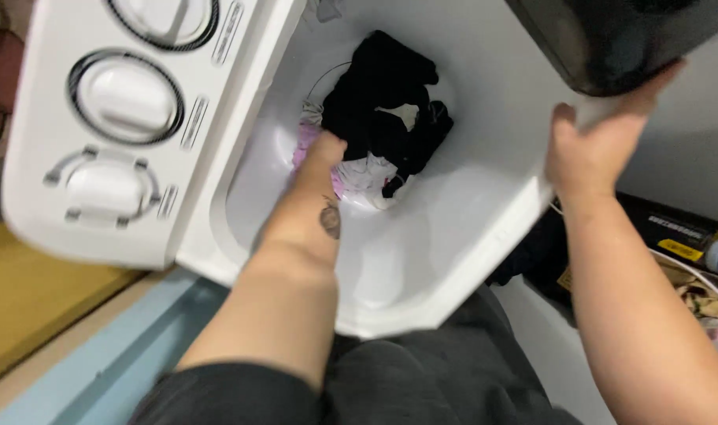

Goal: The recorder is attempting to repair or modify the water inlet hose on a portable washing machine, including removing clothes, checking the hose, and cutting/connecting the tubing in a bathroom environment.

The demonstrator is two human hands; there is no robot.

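Observation:
A white top-loading washing machine fills the upper view, its tub open. Inside lie a black garment and pink-and-white clothes. My left hand reaches down into the tub and is pressed into the clothes; its fingers are hidden among them. My right hand grips the edge of the raised dark lid at the machine's right side, thumb underneath.
Three round white control knobs sit on the machine's panel at left. A yellow surface and a pale blue strip lie below left. Dark boxes and a basket of items stand at right.

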